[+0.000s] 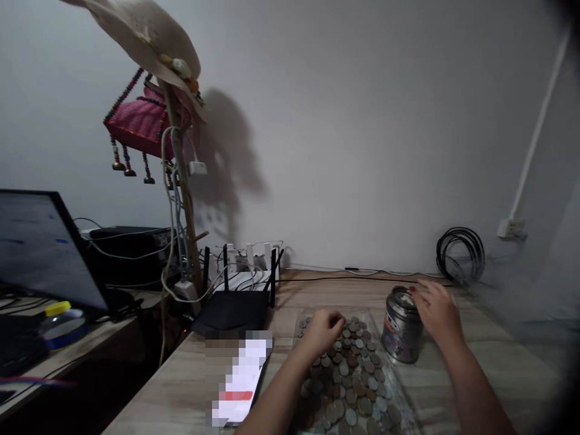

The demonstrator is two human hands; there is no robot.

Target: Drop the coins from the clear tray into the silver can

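My left hand [322, 332] rests on a spread of several coins [357, 386] lying on a clear sheet on the wooden table [493, 368]. Its fingers are curled together in a pinch at the pile's far edge; what they hold is too small to make out. My right hand [437, 311] hovers at the open top of a small metal tin [401, 326] that stands just right of the coins. Its fingers are bent over the tin's rim, and I cannot see whether a coin is in them.
A black router [233, 308] with antennas and a power strip sit at the table's back left. A phone [242, 380] lies left of the coins. A coiled black cable [460, 254] leans on the wall. A monitor [40, 248] and a bottle [63, 323] occupy a desk at left.
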